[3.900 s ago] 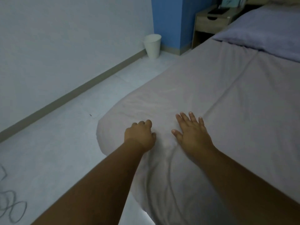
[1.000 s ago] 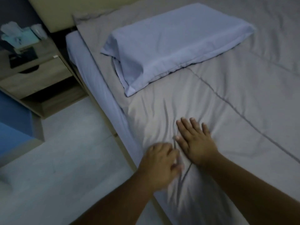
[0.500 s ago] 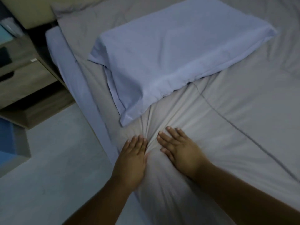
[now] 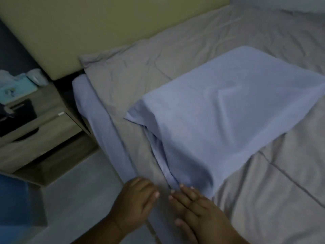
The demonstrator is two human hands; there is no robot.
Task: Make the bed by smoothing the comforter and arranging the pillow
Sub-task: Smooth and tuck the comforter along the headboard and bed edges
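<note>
Both hands have slid up the bed since half a second ago, now reaching the near corner of the pale blue fabric pillow (image 4: 223, 120). It lies slanted on the wrinkled grey quilted comforter (image 4: 274, 199), below the beige padded headboard (image 4: 84, 27). Flat and open, the right hand (image 4: 198, 208) presses the comforter with fingertips touching the pillow's corner. At the mattress edge the left hand (image 4: 135, 203) rests with fingers curled, grasping nothing visible. A wooden nightstand (image 4: 40, 134) stands beside the bed.
</note>
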